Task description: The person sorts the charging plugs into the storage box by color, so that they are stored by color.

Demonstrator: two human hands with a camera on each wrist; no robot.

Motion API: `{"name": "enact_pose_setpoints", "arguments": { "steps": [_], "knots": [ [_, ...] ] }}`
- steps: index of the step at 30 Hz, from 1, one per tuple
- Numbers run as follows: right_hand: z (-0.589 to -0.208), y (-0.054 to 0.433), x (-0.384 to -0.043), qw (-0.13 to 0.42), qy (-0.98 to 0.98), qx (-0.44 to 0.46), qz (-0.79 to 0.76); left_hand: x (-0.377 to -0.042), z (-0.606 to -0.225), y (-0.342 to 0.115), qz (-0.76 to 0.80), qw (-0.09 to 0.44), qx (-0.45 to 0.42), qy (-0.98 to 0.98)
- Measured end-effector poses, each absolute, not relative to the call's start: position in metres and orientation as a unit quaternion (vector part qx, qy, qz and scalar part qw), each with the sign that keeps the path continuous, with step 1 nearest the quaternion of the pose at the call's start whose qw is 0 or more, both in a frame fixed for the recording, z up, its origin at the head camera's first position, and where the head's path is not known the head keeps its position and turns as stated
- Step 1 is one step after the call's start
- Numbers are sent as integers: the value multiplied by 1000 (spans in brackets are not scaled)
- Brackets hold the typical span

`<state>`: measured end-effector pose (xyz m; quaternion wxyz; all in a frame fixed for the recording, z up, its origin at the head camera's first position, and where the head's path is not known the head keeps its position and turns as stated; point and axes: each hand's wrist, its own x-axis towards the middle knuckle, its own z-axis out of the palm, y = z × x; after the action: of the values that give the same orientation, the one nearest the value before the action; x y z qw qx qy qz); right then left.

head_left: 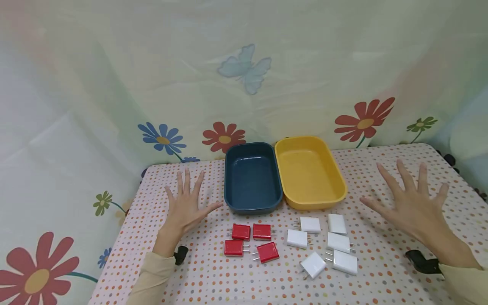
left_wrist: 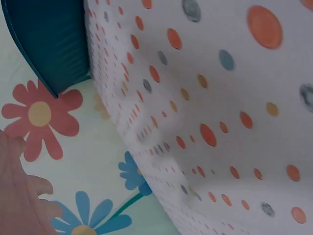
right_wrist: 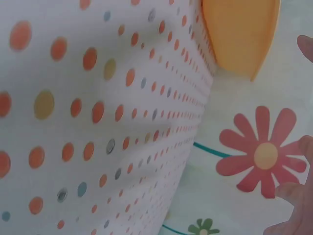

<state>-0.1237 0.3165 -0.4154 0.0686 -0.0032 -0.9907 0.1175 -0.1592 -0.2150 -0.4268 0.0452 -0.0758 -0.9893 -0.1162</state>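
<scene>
My left hand (head_left: 184, 212) is held over the left side of the table with its fingers spread, holding nothing; a dark blue tray (head_left: 253, 180) stands just to its right. On the right side, my right hand (head_left: 415, 209) is likewise spread and holds nothing, with a yellow tray (head_left: 310, 173) to its left. Several red plug chargers (head_left: 241, 232) lie in front of the blue tray, their metal prongs pointing various ways. Beside them, before the yellow tray, lie several white plug chargers (head_left: 345, 262). Both trays have bare floors. Fingers of each hand show at the edge of its wrist view.
A dotted cloth (head_left: 213, 284) covers the table. Behind it hangs a pale curtain (head_left: 305, 63) printed with flowers and a butterfly. The two trays stand side by side at the table's back edge. A black strap mount (head_left: 423, 261) sits at each wrist.
</scene>
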Motion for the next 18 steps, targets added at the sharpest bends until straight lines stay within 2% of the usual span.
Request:
{"name": "enact_pose_setpoints", "arguments": {
  "steps": [6,11,18],
  "knots": [
    [-409,302,-119,87,-986,23,140,-162,-425,-202,-152,54,-98,-982],
    [-403,280,-116,107,-981,58,150,-165,-423,-186,-209,39,-109,-971],
    [-397,240,-108,138,-969,113,172,-174,-426,-163,-287,-26,-99,-953]
  ]
}}
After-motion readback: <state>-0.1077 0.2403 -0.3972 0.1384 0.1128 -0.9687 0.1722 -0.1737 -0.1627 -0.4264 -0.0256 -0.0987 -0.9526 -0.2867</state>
